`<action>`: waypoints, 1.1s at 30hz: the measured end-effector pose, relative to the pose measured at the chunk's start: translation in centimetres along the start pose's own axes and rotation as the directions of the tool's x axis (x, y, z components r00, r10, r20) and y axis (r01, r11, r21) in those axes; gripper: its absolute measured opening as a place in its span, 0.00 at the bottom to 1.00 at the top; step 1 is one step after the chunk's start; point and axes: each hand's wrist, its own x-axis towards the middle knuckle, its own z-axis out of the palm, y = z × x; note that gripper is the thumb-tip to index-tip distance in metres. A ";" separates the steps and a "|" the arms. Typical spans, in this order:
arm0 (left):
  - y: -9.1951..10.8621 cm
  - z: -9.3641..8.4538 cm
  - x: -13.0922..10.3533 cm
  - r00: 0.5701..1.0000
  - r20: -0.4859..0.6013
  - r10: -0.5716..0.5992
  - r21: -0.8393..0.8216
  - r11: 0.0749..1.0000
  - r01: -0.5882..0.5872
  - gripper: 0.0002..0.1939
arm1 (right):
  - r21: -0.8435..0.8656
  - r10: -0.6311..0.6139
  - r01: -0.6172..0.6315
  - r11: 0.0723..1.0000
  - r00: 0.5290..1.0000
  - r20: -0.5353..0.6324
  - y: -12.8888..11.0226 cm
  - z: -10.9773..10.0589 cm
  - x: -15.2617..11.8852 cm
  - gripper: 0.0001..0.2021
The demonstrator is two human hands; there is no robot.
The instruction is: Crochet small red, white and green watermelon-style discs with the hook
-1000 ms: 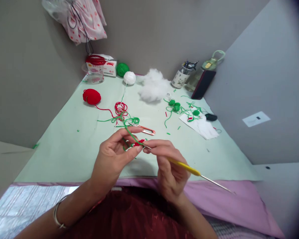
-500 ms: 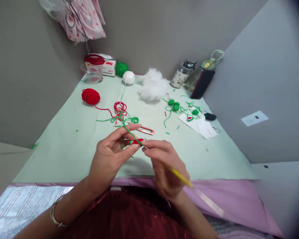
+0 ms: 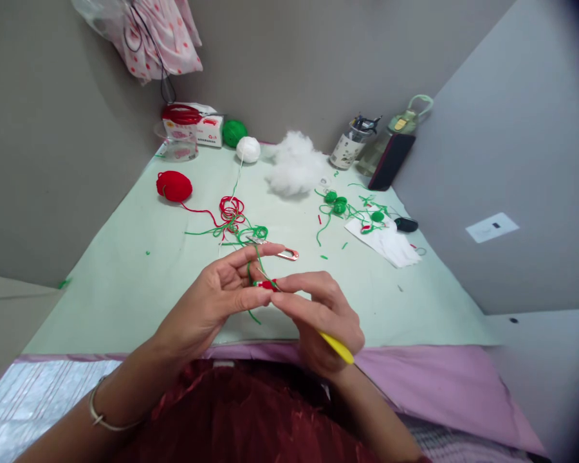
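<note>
Between its thumb and fingers my left hand [image 3: 217, 292] pinches a small red and green crocheted piece [image 3: 266, 284], with green yarn running over the raised index finger. My right hand [image 3: 325, 315] grips a crochet hook with a yellow handle [image 3: 338, 348]; its fingertips touch the right end of the piece. The hook's thin metal tip shows at the piece, partly covered by yarn and fingers. A loose green tail hangs below the left fingers. Just behind the hands lies a pair of orange-handled snips [image 3: 289, 254] beside tangled red and green yarn [image 3: 232, 215].
Red [image 3: 174, 186], white [image 3: 248, 149] and green [image 3: 234, 132] yarn balls lie at the back left, near a tissue box [image 3: 210, 130]. White stuffing [image 3: 295, 164] is back centre. Small green pieces [image 3: 339, 204], a white tissue [image 3: 388, 241], pen cup [image 3: 349, 146] and phone [image 3: 392, 163] are right.
The yellow hook handle has swung in closer to my right palm and less of it sticks out. My left index finger has straightened to the right, and the red piece has shifted slightly down.
</note>
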 end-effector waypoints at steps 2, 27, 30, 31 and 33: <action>0.1 -0.1 0.2 0.999 -0.028 0.018 0.033 0.999 -0.017 0.23 | 0.118 -0.003 0.010 0.993 0.998 -0.058 -0.1 -0.1 0.2 0.21; -0.5 0.1 0.1 0.982 -0.119 0.147 0.360 0.928 -0.095 0.18 | 0.601 0.599 -0.461 0.653 0.800 -0.039 -0.5 -0.5 1.0 0.08; -1.0 0.0 0.2 0.991 -0.086 0.099 0.298 0.952 -0.070 0.19 | 0.561 0.564 -0.453 0.693 0.825 -0.031 -0.4 -0.2 1.0 0.08; -1.2 0.0 0.2 0.993 -0.073 0.091 0.272 0.960 -0.068 0.19 | 0.522 0.527 -0.430 0.737 0.848 -0.045 -0.3 -0.1 1.0 0.07; -1.5 0.0 0.3 0.995 -0.056 0.083 0.220 0.973 -0.069 0.19 | 0.445 0.445 -0.368 0.817 0.892 -0.080 -0.3 0.1 0.9 0.07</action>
